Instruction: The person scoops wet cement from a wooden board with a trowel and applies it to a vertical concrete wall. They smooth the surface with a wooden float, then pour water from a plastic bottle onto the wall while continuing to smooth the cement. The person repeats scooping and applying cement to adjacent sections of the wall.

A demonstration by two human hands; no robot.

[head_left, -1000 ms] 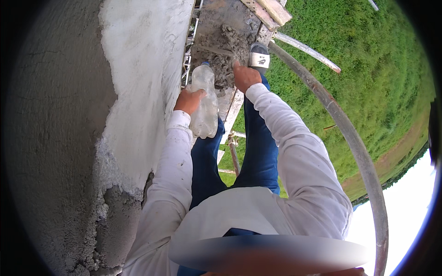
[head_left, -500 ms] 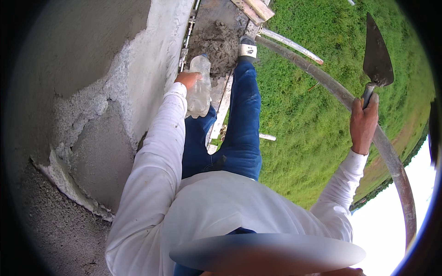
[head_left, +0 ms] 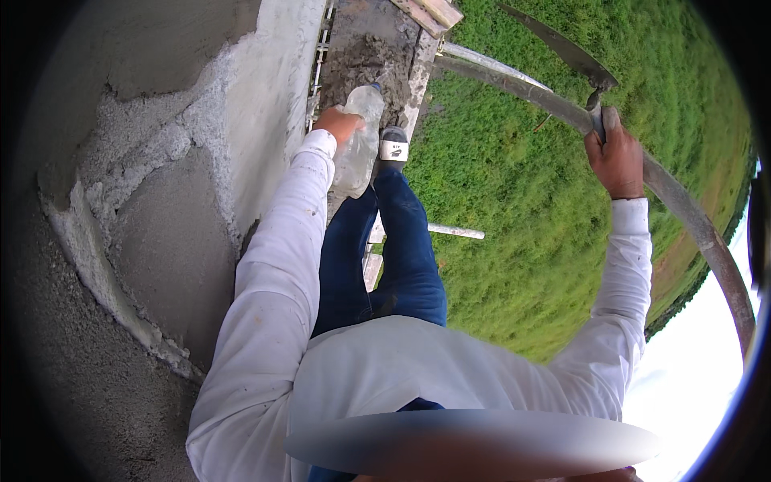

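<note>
My left hand is closed round a clear plastic bottle with a blue cap end. The bottle is tilted, its neck pointing away from me at a heap of wet grey mortar on the board beyond. Out to the right, my right hand grips the handle of a pointing trowel. Its dark metal blade is raised and seen nearly edge-on, pointing away to the left, above the grass and near a long curved pole.
At left stands a wall with smooth and rough mortar patches. My feet are on a narrow plank platform, wooden boards at its far end. Beyond its right edge lies grass, lower down. A pole runs along the right.
The bottle has moved slightly away and tipped more toward the mortar. My right hand has come left and away, and the trowel blade has turned leftward. My sandalled foot has shifted nearer and left.
</note>
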